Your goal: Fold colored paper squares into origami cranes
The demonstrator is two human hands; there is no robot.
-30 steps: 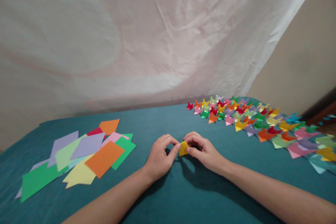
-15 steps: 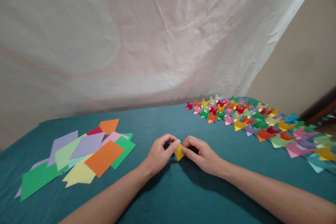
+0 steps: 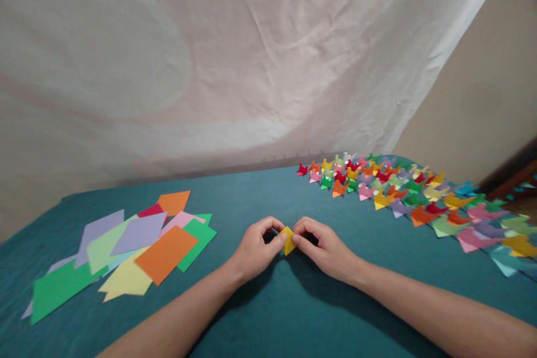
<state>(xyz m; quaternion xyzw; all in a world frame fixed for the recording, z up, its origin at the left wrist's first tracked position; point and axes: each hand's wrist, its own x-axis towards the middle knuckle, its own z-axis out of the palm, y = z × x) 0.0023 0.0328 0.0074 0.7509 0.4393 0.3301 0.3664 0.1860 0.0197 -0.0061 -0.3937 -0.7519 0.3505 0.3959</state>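
A small folded yellow paper piece [image 3: 288, 239] is pinched between both hands just above the teal cloth. My left hand [image 3: 255, 250] grips its left side with thumb and forefinger, fingers curled. My right hand [image 3: 322, 247] pinches its right side the same way. Most of the paper is hidden by the fingertips.
A loose pile of flat coloured paper sheets [image 3: 126, 251] lies at the left. Several rows of small folded paper figures [image 3: 403, 193] run along the right side toward the table's far edge. The teal tablecloth [image 3: 268, 313] covers the table; a white sheet [image 3: 210, 56] hangs behind.
The yellow piece has been turned and pressed smaller between the fingertips; both hands have closed in slightly on it and stayed in the same spot.
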